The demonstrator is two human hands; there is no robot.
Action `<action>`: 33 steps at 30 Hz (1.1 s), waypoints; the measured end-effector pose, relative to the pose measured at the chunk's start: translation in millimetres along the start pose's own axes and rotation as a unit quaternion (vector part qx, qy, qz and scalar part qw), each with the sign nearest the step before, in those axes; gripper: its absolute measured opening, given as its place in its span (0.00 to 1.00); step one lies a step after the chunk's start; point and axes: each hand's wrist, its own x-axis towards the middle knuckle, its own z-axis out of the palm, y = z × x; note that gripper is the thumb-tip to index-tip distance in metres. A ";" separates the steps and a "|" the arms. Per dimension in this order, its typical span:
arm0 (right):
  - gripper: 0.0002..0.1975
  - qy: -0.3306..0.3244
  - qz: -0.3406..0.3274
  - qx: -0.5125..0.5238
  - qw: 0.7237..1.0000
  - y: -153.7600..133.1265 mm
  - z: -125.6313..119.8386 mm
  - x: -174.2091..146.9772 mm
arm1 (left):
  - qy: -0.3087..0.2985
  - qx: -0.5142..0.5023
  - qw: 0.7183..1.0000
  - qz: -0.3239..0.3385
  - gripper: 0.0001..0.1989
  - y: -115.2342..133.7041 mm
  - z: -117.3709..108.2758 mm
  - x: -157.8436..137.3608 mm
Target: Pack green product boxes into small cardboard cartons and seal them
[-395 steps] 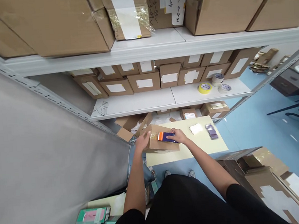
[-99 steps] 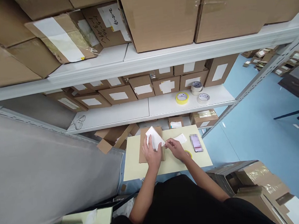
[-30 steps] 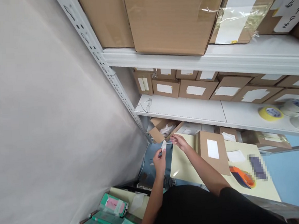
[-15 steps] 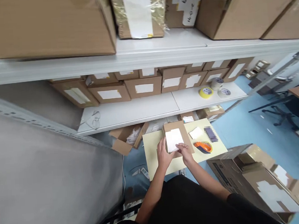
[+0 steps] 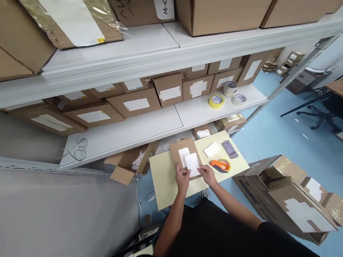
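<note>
A brown cardboard box (image 5: pixel 175 146) lies on a small pale-yellow table (image 5: pixel 163 184), with one white label (image 5: pixel 184 155) on its top. Over the lower part of the box, a second white label (image 5: pixel 193 164) partly overlaps the first. My left hand (image 5: pixel 182 179) pinches this second label at its lower left edge. At its right edge, my right hand (image 5: pixel 207 174) grips it between thumb and fingers. Right of the box are a small stack of white labels (image 5: pixel 211 149), an orange tape dispenser (image 5: pixel 219 166) and a pixelated purple item (image 5: pixel 229 149).
Behind the table stands a shelf (image 5: pixel 148 128) with labelled boxes, tape rolls (image 5: pixel 216 101) and glasses (image 5: pixel 79 149). An open carton (image 5: pixel 123 167) sits left of the table; a large carton (image 5: pixel 282 203) is at right. A grey wall (image 5: pixel 62 214) bounds the left.
The white label in my hands has shifted down toward me, showing another label on the box top. My right hand has moved from the label's lower edge to its right side. The view has turned.
</note>
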 end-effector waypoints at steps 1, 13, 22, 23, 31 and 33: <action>0.18 0.003 -0.016 -0.025 1.000 4.0 -4.0 3.6 | 0.010 0.013 1.000 0.002 0.38 -1.7 5.5 -2.0; 0.29 -0.029 -0.052 -0.132 0.990 31.7 -35.8 30.1 | 0.061 0.120 0.991 0.001 0.31 -28.1 46.0 -8.6; 0.16 -0.057 -0.069 -0.194 0.977 48.8 -32.3 45.5 | 0.080 0.184 0.980 0.014 0.28 -39.5 48.3 -0.2; 0.15 -0.055 -0.069 -0.191 0.978 50.8 -33.7 44.3 | 0.079 0.184 0.980 0.013 0.28 -40.3 49.0 -1.3; 0.14 -0.048 -0.078 -0.189 0.978 42.8 -22.7 54.8 | 0.089 0.195 0.977 0.001 0.27 -31.9 45.4 12.7; 0.14 -0.040 -0.081 -0.196 0.976 40.7 -22.7 58.4 | 0.071 0.205 0.976 -0.001 0.26 -27.5 45.7 18.2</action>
